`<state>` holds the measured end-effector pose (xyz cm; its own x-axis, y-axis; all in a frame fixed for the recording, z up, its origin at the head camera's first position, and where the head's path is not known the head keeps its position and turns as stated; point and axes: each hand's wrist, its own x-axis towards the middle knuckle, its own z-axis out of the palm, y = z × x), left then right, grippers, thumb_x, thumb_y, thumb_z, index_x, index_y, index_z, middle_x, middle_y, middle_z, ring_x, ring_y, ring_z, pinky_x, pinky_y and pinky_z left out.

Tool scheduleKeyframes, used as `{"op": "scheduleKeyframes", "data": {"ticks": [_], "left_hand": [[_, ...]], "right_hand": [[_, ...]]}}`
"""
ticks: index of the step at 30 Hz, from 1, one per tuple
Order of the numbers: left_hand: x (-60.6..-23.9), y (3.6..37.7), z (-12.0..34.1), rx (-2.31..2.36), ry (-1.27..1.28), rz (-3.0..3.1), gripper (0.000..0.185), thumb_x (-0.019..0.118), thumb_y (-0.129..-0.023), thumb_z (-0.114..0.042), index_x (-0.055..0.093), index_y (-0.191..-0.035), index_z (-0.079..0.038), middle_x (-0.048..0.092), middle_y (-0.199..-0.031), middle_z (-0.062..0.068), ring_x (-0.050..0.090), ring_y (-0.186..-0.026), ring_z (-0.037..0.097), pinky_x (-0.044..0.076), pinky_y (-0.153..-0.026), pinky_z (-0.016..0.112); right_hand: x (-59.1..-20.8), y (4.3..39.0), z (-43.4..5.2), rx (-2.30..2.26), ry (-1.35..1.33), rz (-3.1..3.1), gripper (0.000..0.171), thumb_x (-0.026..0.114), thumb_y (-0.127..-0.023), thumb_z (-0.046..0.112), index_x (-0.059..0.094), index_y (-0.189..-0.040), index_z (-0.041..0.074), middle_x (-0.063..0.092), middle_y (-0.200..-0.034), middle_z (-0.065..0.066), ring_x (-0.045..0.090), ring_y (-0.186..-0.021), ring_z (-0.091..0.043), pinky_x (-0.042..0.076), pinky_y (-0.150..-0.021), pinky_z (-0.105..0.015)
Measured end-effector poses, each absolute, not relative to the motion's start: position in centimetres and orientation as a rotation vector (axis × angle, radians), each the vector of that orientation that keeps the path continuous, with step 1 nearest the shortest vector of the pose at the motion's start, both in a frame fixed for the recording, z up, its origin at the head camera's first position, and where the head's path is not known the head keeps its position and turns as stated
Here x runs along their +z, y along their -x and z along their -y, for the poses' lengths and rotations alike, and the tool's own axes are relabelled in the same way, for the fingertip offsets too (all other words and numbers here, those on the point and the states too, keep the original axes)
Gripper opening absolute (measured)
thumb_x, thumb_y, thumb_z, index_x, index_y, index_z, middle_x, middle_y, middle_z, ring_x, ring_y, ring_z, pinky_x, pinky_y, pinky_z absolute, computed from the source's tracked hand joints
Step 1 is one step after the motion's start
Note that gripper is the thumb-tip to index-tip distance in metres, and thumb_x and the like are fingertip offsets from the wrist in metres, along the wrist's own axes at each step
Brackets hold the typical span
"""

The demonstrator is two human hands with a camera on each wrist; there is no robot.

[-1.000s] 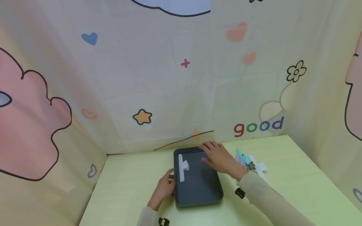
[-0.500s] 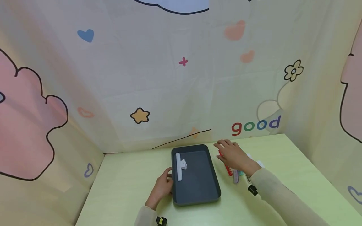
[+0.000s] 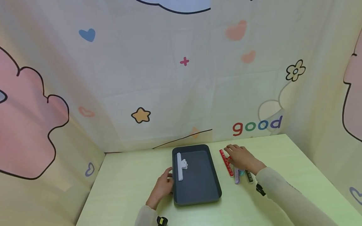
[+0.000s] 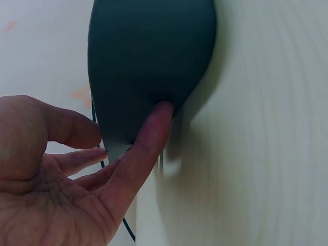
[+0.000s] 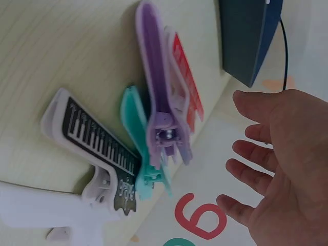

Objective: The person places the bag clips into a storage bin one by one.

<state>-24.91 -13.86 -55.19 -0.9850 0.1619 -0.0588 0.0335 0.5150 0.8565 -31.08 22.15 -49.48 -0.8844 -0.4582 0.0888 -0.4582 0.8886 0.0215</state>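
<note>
A dark grey tray (image 3: 198, 191) lies on the table, with a white bag clip (image 3: 179, 166) along its left side. My left hand (image 3: 162, 187) is at the tray's left wall; in the left wrist view a fairly straight finger (image 4: 146, 141) touches that wall. Right of the tray my right hand (image 3: 241, 158) hovers over a group of clips, fingers loosely bent around nothing. That group has a red clip (image 3: 226, 163), a purple clip (image 5: 154, 66), a teal clip (image 5: 134, 115), a black-and-white clip (image 5: 97, 130) and a white clip (image 5: 41, 209). My right hand partly hides them in the head view.
The pale wooden table (image 3: 121, 185) meets a printed curtain (image 3: 158, 81) at its back edge. Curtain also hangs on the left and right. The tray's raised rim stands between the left hand and the group of clips.
My right hand has moved right, from over the tray's far right corner to above the clips, and the red clip has come into view. The left hand and tray stay put.
</note>
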Motion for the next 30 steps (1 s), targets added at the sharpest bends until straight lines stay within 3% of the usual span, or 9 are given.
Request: {"op": "scheduleKeyframes", "data": {"ticks": [12, 22, 30], "left_hand": [[-54.7, 24.7, 13.8, 1.492, -0.146, -2.591, 0.054, 0.043, -0.095, -0.003, 0.036, -0.148, -0.004, 0.056, -0.129, 0.029, 0.065, -0.084, 0.027, 0.055, -0.048, 0.035], [-54.7, 24.6, 13.7, 1.492, -0.15, -2.583, 0.053, 0.043, -0.096, -0.003, 0.035, -0.148, -0.004, 0.056, -0.129, 0.03, 0.065, -0.081, 0.027, 0.055, -0.048, 0.037], [-54.7, 24.6, 13.9, 1.484, -0.161, -2.596, 0.053, 0.042, -0.096, -0.003, 0.035, -0.148, -0.003, 0.056, -0.129, 0.03, 0.065, -0.083, 0.028, 0.055, -0.048, 0.035]], "right_hand": [[-51.2, 31.9, -22.7, -0.061, -0.778, 3.051, 0.058, 0.073, -0.087, 0.025, 0.053, -0.136, 0.002, 0.056, -0.134, -0.018, 0.053, -0.125, -0.039, 0.044, -0.103, -0.058], [-52.4, 32.2, -22.5, -0.171, -0.832, 3.039, 0.04, 0.067, -0.092, 0.02, 0.058, -0.125, 0.001, 0.062, -0.12, -0.015, 0.06, -0.114, -0.033, 0.05, -0.097, -0.051], [-53.2, 32.6, -22.6, -0.203, -0.823, 3.008, 0.036, 0.067, -0.092, 0.02, 0.059, -0.122, 0.002, 0.062, -0.115, -0.014, 0.06, -0.109, -0.031, 0.051, -0.094, -0.052]]}}
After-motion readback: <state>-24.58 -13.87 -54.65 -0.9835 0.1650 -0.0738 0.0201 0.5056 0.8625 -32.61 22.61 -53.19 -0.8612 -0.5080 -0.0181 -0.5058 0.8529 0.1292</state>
